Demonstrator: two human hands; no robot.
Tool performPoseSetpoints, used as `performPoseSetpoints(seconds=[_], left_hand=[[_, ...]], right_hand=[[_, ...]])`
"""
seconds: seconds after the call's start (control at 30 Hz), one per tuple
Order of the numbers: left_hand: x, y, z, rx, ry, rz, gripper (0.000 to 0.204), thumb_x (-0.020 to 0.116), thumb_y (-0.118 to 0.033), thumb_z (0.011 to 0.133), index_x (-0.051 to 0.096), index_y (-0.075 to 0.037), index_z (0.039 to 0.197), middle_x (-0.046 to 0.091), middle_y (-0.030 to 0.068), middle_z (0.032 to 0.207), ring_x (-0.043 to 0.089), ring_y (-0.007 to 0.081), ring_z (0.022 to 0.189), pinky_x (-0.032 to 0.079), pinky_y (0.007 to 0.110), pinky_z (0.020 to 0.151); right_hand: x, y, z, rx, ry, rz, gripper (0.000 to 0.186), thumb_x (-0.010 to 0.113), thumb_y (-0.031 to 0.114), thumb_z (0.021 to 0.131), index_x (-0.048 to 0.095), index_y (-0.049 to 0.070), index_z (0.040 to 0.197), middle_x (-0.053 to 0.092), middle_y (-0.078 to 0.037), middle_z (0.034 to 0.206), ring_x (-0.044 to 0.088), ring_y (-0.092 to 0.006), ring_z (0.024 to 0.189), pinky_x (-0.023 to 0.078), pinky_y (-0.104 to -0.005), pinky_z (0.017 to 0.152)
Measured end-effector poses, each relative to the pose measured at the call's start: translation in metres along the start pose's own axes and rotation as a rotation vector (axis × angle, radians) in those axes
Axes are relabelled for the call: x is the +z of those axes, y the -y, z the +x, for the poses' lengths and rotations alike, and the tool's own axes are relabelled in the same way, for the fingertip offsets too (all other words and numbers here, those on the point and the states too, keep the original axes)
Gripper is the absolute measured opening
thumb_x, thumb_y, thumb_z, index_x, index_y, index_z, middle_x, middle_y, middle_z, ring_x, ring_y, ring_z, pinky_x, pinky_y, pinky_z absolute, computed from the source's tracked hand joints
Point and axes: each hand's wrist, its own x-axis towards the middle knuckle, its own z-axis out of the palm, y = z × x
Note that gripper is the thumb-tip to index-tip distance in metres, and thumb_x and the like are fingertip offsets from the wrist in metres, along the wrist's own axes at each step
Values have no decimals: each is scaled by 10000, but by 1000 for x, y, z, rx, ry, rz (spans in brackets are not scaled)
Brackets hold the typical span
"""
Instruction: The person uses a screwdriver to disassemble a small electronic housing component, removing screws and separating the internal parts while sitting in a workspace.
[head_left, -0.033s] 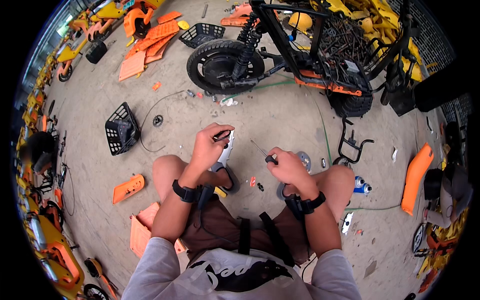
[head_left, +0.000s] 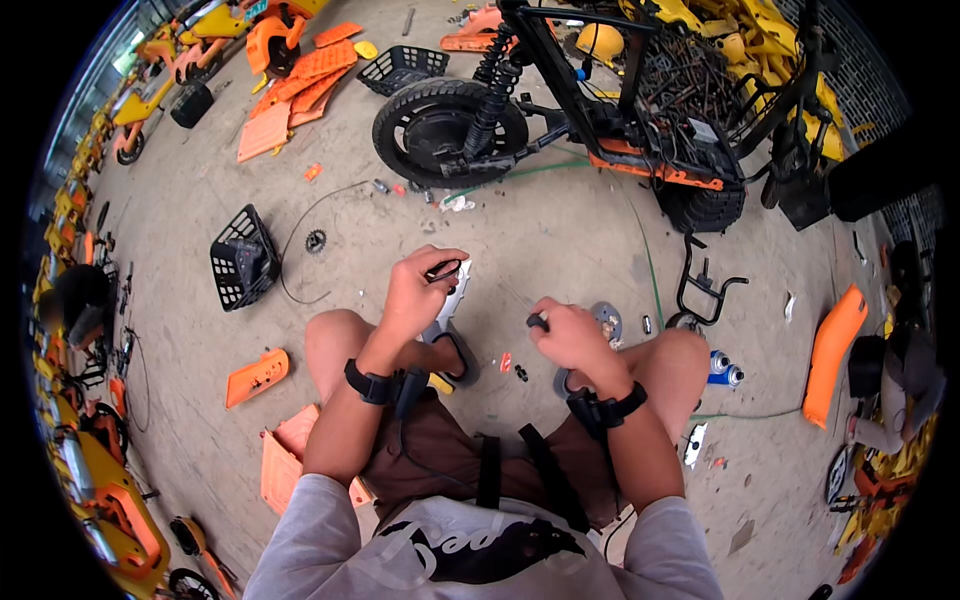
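My left hand is closed around a small black part whose kind I cannot make out. A whitish metal strip with dark holes shows just below those fingers; whether the hand grips it too is unclear. To the right, my right hand wraps round the black handle of a screwdriver. Its thin shaft is blurred and points up and left, toward the left hand, with a gap between them. Small red and black bits lie on the floor between my feet.
Ahead stands a stripped scooter frame with a rear wheel. A black basket and orange panel lie left. At right are a bent black tube bracket, blue spray cans, an orange cover and another person.
My right hand has shifted and turned slightly, tipping the screwdriver handle a little left; its shaft, distinct before, is now blurred. My left hand has barely moved.
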Motion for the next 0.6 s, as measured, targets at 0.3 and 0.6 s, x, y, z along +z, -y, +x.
performPoseSetpoints(seconds=[0.3,0.6], left_hand=[[4,-6,0,19,29,14,326,557,159,783,696,10,1037,620,94,901,641,157,798,506,261,726],[4,-12,-3,82,69,136,311,596,126,720,708,-11,975,606,73,807,571,162,731,460,267,678]], right_hand=[[53,14,-1,-521,285,100,318,604,212,817,644,93,1109,685,-177,884,651,-369,840,513,-436,748],[-14,-23,-1,-61,-156,93,295,567,156,846,606,69,1124,680,-159,923,666,-315,718,531,-409,679]])
